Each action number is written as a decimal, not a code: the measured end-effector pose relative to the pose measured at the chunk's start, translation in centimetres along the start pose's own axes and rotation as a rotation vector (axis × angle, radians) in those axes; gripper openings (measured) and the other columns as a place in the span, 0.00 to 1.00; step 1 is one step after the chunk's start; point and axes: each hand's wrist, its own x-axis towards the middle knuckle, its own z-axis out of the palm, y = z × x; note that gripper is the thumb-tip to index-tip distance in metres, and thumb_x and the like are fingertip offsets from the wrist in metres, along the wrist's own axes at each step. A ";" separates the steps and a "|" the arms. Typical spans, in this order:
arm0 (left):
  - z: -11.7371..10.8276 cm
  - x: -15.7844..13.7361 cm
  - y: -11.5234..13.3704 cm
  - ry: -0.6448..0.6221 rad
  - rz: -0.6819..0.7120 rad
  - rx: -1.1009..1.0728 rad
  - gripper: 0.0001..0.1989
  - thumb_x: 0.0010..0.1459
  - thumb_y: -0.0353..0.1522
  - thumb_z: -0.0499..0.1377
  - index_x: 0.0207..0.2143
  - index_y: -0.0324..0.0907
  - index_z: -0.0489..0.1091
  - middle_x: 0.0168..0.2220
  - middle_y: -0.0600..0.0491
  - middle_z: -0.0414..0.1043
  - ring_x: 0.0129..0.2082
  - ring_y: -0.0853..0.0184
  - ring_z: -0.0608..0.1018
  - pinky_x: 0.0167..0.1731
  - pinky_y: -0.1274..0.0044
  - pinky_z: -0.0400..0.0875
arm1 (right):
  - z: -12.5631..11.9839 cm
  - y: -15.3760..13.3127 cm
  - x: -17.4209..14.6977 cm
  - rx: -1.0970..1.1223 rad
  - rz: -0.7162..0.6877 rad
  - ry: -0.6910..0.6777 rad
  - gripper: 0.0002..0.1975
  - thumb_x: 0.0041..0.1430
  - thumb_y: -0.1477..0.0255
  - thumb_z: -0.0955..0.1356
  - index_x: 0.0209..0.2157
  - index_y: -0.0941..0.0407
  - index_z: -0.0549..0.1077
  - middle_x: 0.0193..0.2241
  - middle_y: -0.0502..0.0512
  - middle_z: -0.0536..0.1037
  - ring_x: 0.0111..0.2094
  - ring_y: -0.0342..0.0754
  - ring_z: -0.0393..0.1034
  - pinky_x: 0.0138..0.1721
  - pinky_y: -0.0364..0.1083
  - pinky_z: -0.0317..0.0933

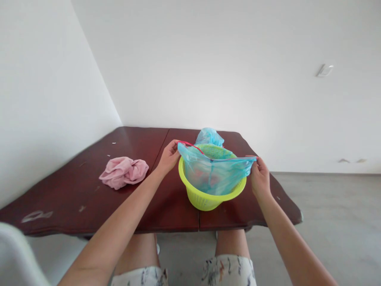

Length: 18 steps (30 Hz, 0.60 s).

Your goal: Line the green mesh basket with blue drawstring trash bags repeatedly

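A blue translucent plastic bag with a red drawstring is stretched sideways across the yellow-green plastic basket. My left hand pinches the bag's left corner, close to the drawstring. At the opposite corner, my right hand is closed on the bag's edge. The lower part of the bag hangs inside the basket, and something pinkish shows dimly through the plastic. What exactly it is cannot be made out.
A crumpled pink cloth lies left of the basket on the dark red wooden table. Behind the basket sits another bunched blue plastic bag. White walls border the table's back and left. A white chair part stands at lower left.
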 end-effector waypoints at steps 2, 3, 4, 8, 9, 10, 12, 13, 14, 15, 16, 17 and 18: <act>-0.2 0.3 0.0 -0.021 0.020 0.050 0.23 0.64 0.53 0.77 0.45 0.44 0.80 0.44 0.46 0.89 0.42 0.58 0.87 0.45 0.69 0.82 | 0.1 -0.2 0.3 0.043 0.044 -0.040 0.22 0.70 0.46 0.75 0.50 0.50 0.84 0.35 0.50 0.85 0.31 0.49 0.74 0.33 0.47 0.70; -0.4 0.5 0.0 -0.025 0.033 0.083 0.21 0.63 0.49 0.78 0.44 0.44 0.82 0.44 0.47 0.89 0.42 0.57 0.87 0.46 0.68 0.82 | 0.1 -0.2 0.5 0.062 0.065 -0.060 0.23 0.70 0.46 0.76 0.50 0.49 0.83 0.36 0.50 0.86 0.30 0.49 0.75 0.33 0.47 0.71; -0.7 0.7 0.0 -0.025 0.046 0.119 0.18 0.61 0.46 0.79 0.42 0.45 0.83 0.43 0.47 0.89 0.43 0.56 0.87 0.47 0.67 0.83 | 0.2 -0.3 0.7 0.077 0.078 -0.077 0.23 0.69 0.45 0.77 0.49 0.49 0.83 0.36 0.50 0.86 0.30 0.49 0.76 0.34 0.48 0.73; -1.6 2.0 0.2 0.010 0.111 0.222 0.08 0.60 0.38 0.77 0.36 0.47 0.84 0.43 0.48 0.88 0.49 0.53 0.87 0.60 0.61 0.81 | 0.8 -0.5 1.6 0.105 0.071 -0.116 0.25 0.64 0.43 0.80 0.45 0.48 0.82 0.40 0.50 0.87 0.36 0.51 0.80 0.40 0.49 0.78; -1.7 2.4 0.2 0.019 0.125 0.228 0.07 0.60 0.38 0.76 0.35 0.47 0.83 0.44 0.47 0.88 0.52 0.53 0.88 0.63 0.60 0.80 | 1.0 -0.6 1.8 0.111 0.068 -0.124 0.25 0.63 0.42 0.80 0.44 0.48 0.81 0.40 0.50 0.87 0.37 0.51 0.81 0.41 0.49 0.79; -1.8 2.8 0.2 0.024 0.137 0.227 0.07 0.61 0.38 0.75 0.35 0.46 0.83 0.46 0.46 0.88 0.54 0.52 0.88 0.64 0.59 0.80 | 1.1 -0.8 2.0 0.119 0.066 -0.134 0.26 0.63 0.41 0.80 0.44 0.48 0.81 0.40 0.50 0.87 0.38 0.51 0.81 0.41 0.49 0.79; -2.0 3.6 0.3 0.027 0.151 0.211 0.07 0.61 0.37 0.73 0.35 0.45 0.81 0.50 0.44 0.88 0.57 0.52 0.88 0.64 0.59 0.80 | 1.3 -1.3 2.4 0.137 0.066 -0.153 0.27 0.64 0.40 0.80 0.45 0.49 0.81 0.41 0.50 0.87 0.39 0.51 0.81 0.42 0.49 0.80; -2.1 3.8 0.5 0.024 0.154 0.202 0.07 0.60 0.37 0.72 0.36 0.45 0.80 0.51 0.43 0.88 0.57 0.52 0.88 0.62 0.59 0.81 | 1.3 -1.7 2.5 0.144 0.053 -0.164 0.26 0.66 0.41 0.80 0.46 0.49 0.82 0.42 0.50 0.87 0.39 0.51 0.81 0.43 0.50 0.80; -2.2 4.1 0.9 0.020 0.155 0.191 0.06 0.60 0.36 0.71 0.36 0.44 0.79 0.52 0.42 0.88 0.57 0.52 0.88 0.60 0.61 0.82 | 1.3 -2.2 2.6 0.142 0.022 -0.174 0.25 0.68 0.43 0.79 0.48 0.49 0.82 0.43 0.51 0.87 0.40 0.51 0.81 0.44 0.50 0.80; -2.4 4.2 1.4 0.014 0.158 0.186 0.06 0.59 0.35 0.71 0.35 0.44 0.78 0.53 0.42 0.87 0.57 0.53 0.88 0.58 0.62 0.82 | 1.1 -2.8 2.7 0.126 -0.026 -0.183 0.23 0.70 0.46 0.79 0.50 0.49 0.83 0.44 0.52 0.87 0.41 0.52 0.81 0.46 0.51 0.79; -2.7 4.2 2.1 0.006 0.163 0.197 0.05 0.59 0.34 0.70 0.35 0.44 0.78 0.54 0.41 0.87 0.56 0.54 0.87 0.55 0.64 0.82 | 0.9 -3.4 2.7 0.092 -0.091 -0.188 0.20 0.72 0.49 0.78 0.52 0.49 0.84 0.45 0.52 0.87 0.41 0.51 0.81 0.46 0.51 0.79; -3.0 4.1 2.9 -0.005 0.172 0.225 0.04 0.59 0.32 0.69 0.35 0.44 0.78 0.55 0.42 0.86 0.55 0.55 0.87 0.52 0.66 0.82 | 0.7 -4.1 2.6 0.041 -0.170 -0.189 0.17 0.74 0.53 0.76 0.53 0.49 0.85 0.46 0.53 0.87 0.41 0.51 0.80 0.46 0.51 0.77; -3.5 4.0 3.9 -0.024 0.187 0.270 0.03 0.59 0.31 0.68 0.36 0.44 0.78 0.55 0.42 0.85 0.53 0.56 0.86 0.49 0.68 0.81 | 0.3 -4.8 2.4 -0.021 -0.256 -0.183 0.13 0.76 0.57 0.75 0.53 0.49 0.86 0.45 0.53 0.86 0.41 0.51 0.79 0.44 0.51 0.75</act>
